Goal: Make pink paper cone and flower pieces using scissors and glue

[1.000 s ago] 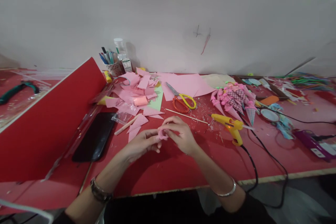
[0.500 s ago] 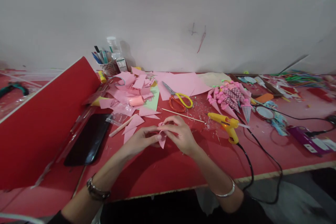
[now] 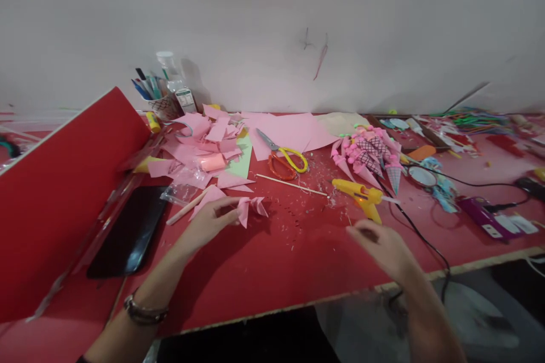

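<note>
My left hand (image 3: 213, 221) pinches a curled piece of pink paper (image 3: 243, 212) between thumb and fingers, just above the red table. Its loose, wavy end sticks out to the right. Close beneath the handle of the yellow hot glue gun (image 3: 360, 193) is my right hand (image 3: 385, 247), loosely curled and somewhat blurred. Whether its fingertips hold anything small I cannot tell. The glue gun lies on its side with a glue stick poking from its rear. Pink paper triangles (image 3: 232, 181) lie beyond my left hand.
Scissors (image 3: 285, 159) and a thin wooden stick (image 3: 293, 185) lie ahead. A phone (image 3: 130, 232) rests at left beside a red board (image 3: 63, 198). Pink paper cones (image 3: 366, 153) are heaped back right. The gun's black cord (image 3: 415, 227) crosses the right side of the table (image 3: 272, 278).
My right hand has let go of the pink paper and moved right, to the glue gun. The paper stays in my left hand, which has shifted slightly left. The view has turned a little.
</note>
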Demonstrator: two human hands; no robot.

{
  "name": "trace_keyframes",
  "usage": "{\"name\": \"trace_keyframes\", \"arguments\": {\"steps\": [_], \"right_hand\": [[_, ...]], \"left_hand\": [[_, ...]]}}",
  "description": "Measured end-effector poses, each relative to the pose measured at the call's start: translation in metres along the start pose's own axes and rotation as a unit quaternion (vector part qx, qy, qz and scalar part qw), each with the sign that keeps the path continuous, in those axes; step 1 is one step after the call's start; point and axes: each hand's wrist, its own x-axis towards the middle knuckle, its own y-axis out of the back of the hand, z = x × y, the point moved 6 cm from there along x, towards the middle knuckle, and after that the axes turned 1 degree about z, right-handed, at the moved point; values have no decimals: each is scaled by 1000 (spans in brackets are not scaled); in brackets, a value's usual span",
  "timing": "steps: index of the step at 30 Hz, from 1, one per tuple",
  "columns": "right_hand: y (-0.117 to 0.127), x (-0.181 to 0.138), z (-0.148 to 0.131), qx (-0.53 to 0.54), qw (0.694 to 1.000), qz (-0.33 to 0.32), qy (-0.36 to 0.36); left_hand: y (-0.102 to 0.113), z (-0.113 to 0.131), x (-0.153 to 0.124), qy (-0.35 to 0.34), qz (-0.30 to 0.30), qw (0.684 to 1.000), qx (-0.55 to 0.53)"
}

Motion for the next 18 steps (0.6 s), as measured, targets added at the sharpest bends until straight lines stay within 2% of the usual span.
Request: {"name": "trace_keyframes", "arguments": {"steps": [1, 2, 3, 4, 7, 10, 14, 18], "right_hand": [[16, -3, 14, -62, 991, 113, -38], [28, -7, 22, -112, 969, 215, -52], [34, -10, 27, -136, 950, 277, -44], [32, -9, 30, -146, 945, 291, -32], [13, 8, 33, -156, 956, 251, -2], [2, 24, 33, -139, 960, 244, -19], [6, 34, 19, -112, 962, 247, -3], [10, 32, -13, -82, 970, 225, 29]], "left_hand": [[3, 0, 0, 8, 13, 1000, 14], [5, 0, -1, 18, 23, 999, 27], [6, 1, -2, 26, 30, 998, 39], [7, 2, -3, 32, 33, 998, 50], [9, 6, -4, 24, 41, 997, 67], [12, 7, -5, -1, 48, 996, 78], [17, 3, -4, -29, 46, 994, 99], [16, 3, -2, -44, 40, 992, 109]]}}
